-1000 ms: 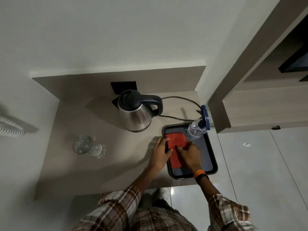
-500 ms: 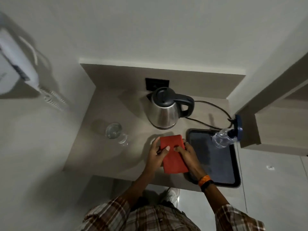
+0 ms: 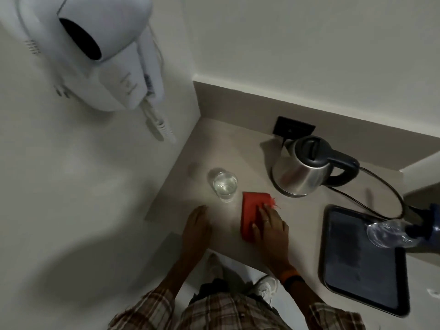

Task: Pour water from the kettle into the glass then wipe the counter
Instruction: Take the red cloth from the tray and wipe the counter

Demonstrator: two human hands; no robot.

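A folded red cloth point(image 3: 252, 210) lies flat on the beige counter point(image 3: 304, 222). My right hand point(image 3: 271, 226) presses down on the cloth's right half with fingers spread. My left hand point(image 3: 197, 226) rests flat on the bare counter to the left, holding nothing. A glass point(image 3: 225, 185) with water in it stands just beyond the cloth's left corner. The steel kettle point(image 3: 302, 170) with a black lid and handle sits at the back, right of the glass.
A dark tray point(image 3: 352, 277) lies at the right, with a clear plastic bottle point(image 3: 385, 234) over its far corner. The kettle's cable loops behind. A white wall-mounted hair dryer point(image 3: 102, 60) hangs on the left wall.
The cloth came off the tray and now lies on the counter near the glass. My left hand let go of it and moved left; my right hand stays on it.
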